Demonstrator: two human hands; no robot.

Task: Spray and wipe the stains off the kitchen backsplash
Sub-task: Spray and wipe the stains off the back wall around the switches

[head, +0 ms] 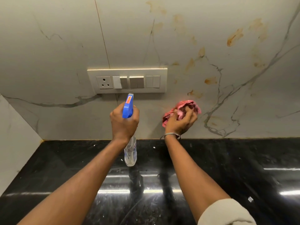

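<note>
Home kitchen: backsplash (194, 38), black countertop (227, 159).

spray bottle (130, 153) label blurred (unreadable), neck hidden by left hand (124, 121)

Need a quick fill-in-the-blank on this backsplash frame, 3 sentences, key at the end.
1. The left hand grips a spray bottle with a ____ trigger head.
2. The right hand holds a crumpled ____ cloth.
3. The bottle's nozzle points toward the ____ panel on the backsplash.

Missing words: blue; pink; switch
</note>
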